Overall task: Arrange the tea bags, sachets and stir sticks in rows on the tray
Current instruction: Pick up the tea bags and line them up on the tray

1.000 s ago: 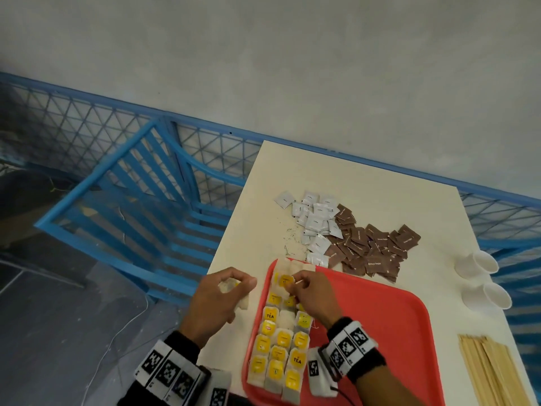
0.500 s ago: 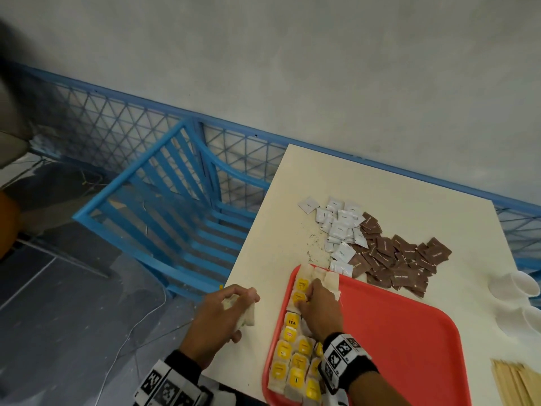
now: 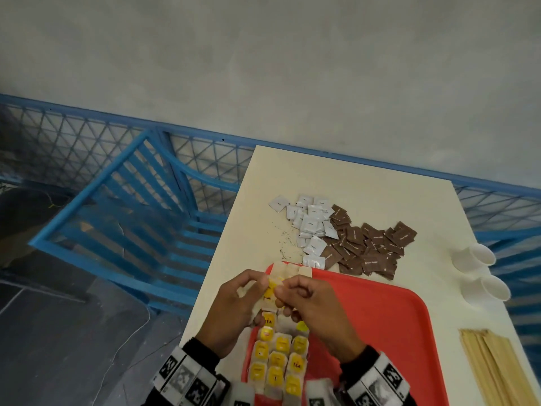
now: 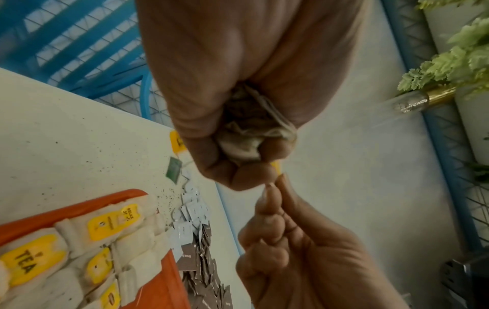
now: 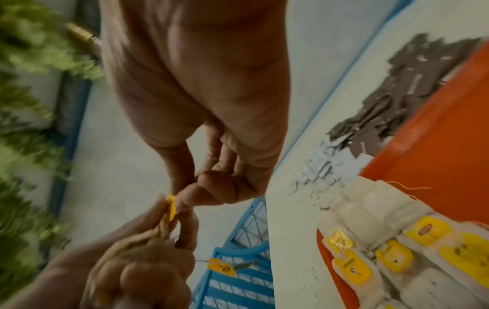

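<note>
Pinching a yellow tag between thumb and forefinger, the right hand meets the left hand above the near-left part of the red tray. The left hand's fingers are curled round a bunch of crumpled tea bags; how many it grips cannot be told. Two more tags dangle below it on strings, one yellow and one green, their print too blurred to read.

Under the hands, tea bags lie flat on the tray in three rows that run from the near edge to the far edge, each bag lengthwise along its row and touching its neighbours. Most carry a yellow tag on top; several tags read "TEA", and one reads "RELAX" with smaller print that cannot be made out. An exact count is not possible, since the hands cover the middle of the rows.

Beyond the tray's far edge, on the cream table, a loose heap of white sachets lies beside a heap of brown sachets, the two heaps touching and overlapping. The brown ones bear white lettering that looks like "Brown sugar". Dark specks dot the table left of the white heap.

Two white cups lie on their sides near the table's right edge. Nearer, a bundle of wooden sticks lies right of the tray, long axis near to far.
</note>
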Demonstrator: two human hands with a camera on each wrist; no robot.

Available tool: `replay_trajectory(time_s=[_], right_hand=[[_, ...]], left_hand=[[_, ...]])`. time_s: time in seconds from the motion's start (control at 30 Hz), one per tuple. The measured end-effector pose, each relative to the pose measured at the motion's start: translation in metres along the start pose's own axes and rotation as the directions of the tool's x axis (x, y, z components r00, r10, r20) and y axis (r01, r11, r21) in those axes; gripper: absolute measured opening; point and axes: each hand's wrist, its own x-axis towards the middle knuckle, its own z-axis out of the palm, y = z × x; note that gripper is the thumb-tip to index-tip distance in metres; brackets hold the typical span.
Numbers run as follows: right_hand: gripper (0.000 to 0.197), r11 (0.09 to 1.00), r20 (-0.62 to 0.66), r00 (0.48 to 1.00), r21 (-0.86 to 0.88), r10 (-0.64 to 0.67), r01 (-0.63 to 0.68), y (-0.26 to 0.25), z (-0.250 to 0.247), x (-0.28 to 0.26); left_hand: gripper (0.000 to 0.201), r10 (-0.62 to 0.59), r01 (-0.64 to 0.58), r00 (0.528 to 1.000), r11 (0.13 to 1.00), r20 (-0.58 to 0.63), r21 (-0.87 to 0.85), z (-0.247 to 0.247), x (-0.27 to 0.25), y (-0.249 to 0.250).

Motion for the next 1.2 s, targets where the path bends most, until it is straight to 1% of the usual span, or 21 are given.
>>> replay_trajectory(time_s=[0.1, 0.2, 0.27, 0.33, 0.37, 0.43, 0.5, 0.53, 0.57, 0.67, 0.7, 0.73, 0.8, 0.93, 1.0, 1.1, 1.17, 1.2], right_hand=[[0.013, 0.99, 0.033, 0.997, 0.122, 0.069, -0.072, -0.001, -0.019, -0.007], [0.017, 0.963, 0.071, 0.991, 0.236, 0.118, -0.131, 0.003, -0.034, -0.011], [0.02, 0.94, 0.102, 0.984, 0.295, 0.146, -0.17, 0.004, -0.04, -0.012], [0.02, 0.931, 0.118, 0.98, 0.314, 0.157, -0.187, 0.006, -0.043, -0.013], [0.02, 0.93, 0.123, 0.981, 0.317, 0.153, -0.184, 0.006, -0.045, -0.013], [0.022, 0.933, 0.136, 0.982, 0.318, 0.131, -0.168, 0.006, -0.048, -0.014], [0.023, 0.927, 0.144, 0.981, 0.334, 0.127, -0.169, 0.007, -0.051, -0.014], [0.023, 0.925, 0.148, 0.981, 0.338, 0.128, -0.172, 0.006, -0.052, -0.013], [0.024, 0.93, 0.151, 0.981, 0.328, 0.124, -0.169, 0.006, -0.053, -0.013], [0.027, 0.966, 0.142, 0.985, 0.222, 0.1, -0.13, 0.006, -0.055, -0.012], [0.029, 0.974, 0.136, 0.986, 0.191, 0.096, -0.121, 0.006, -0.057, -0.012], [0.031, 0.978, 0.134, 0.986, 0.171, 0.097, -0.12, 0.006, -0.057, -0.012], [0.028, 0.978, 0.134, 0.984, 0.162, 0.113, -0.135, 0.006, -0.059, -0.011], [0.026, 0.962, 0.154, 0.977, 0.21, 0.146, -0.177, 0.002, -0.056, -0.011], [0.028, 0.956, 0.16, 0.977, 0.234, 0.141, -0.177, 0.0, -0.053, -0.011], [0.031, 0.961, 0.145, 0.98, 0.222, 0.136, -0.166, -0.004, -0.05, -0.013], [0.025, 0.966, 0.15, 0.979, 0.2, 0.136, -0.165, -0.005, -0.049, -0.014], [0.026, 0.967, 0.158, 0.977, 0.187, 0.143, -0.172, -0.005, -0.048, -0.014]], left_hand=[[0.01, 0.08, -0.085, 0.995, 0.993, 0.06, 0.085, 0.008, -0.001, 0.004], [0.006, 0.145, -0.151, 0.988, 0.982, 0.056, 0.116, 0.017, -0.001, 0.004], [0.01, 0.17, -0.173, 0.985, 0.98, 0.039, 0.099, 0.024, -0.001, 0.004], [0.019, 0.195, -0.201, 0.979, 0.971, 0.056, 0.132, 0.03, 0.0, 0.004], [0.021, 0.211, -0.221, 0.975, 0.96, 0.076, 0.172, 0.032, 0.0, 0.004], [0.015, 0.248, -0.263, 0.964, 0.933, 0.092, 0.244, 0.035, 0.002, 0.003], [0.007, 0.272, -0.281, 0.96, 0.927, 0.069, 0.25, 0.039, 0.003, 0.001], [0.006, 0.277, -0.283, 0.959, 0.929, 0.061, 0.237, 0.04, 0.003, 0.0], [0.009, 0.269, -0.275, 0.961, 0.935, 0.057, 0.225, 0.041, 0.004, -0.001], [0.029, 0.218, -0.227, 0.974, 0.953, 0.066, 0.199, 0.042, 0.005, -0.001], [0.029, 0.219, -0.23, 0.973, 0.949, 0.073, 0.215, 0.041, 0.006, -0.001], [0.026, 0.233, -0.245, 0.969, 0.939, 0.077, 0.241, 0.041, 0.006, -0.001], [0.021, 0.272, -0.284, 0.959, 0.92, 0.079, 0.27, 0.041, 0.006, -0.001], [0.019, 0.328, -0.335, 0.942, 0.899, 0.073, 0.283, 0.042, 0.006, -0.001], [0.019, 0.328, -0.341, 0.94, 0.897, 0.093, 0.281, 0.041, 0.005, -0.001], [0.026, 0.312, -0.341, 0.939, 0.902, 0.144, 0.264, 0.041, 0.003, -0.004], [0.02, 0.323, -0.354, 0.934, 0.896, 0.155, 0.266, 0.042, 0.003, -0.006], [0.015, 0.344, -0.371, 0.928, 0.884, 0.14, 0.285, 0.041, 0.003, -0.008]])
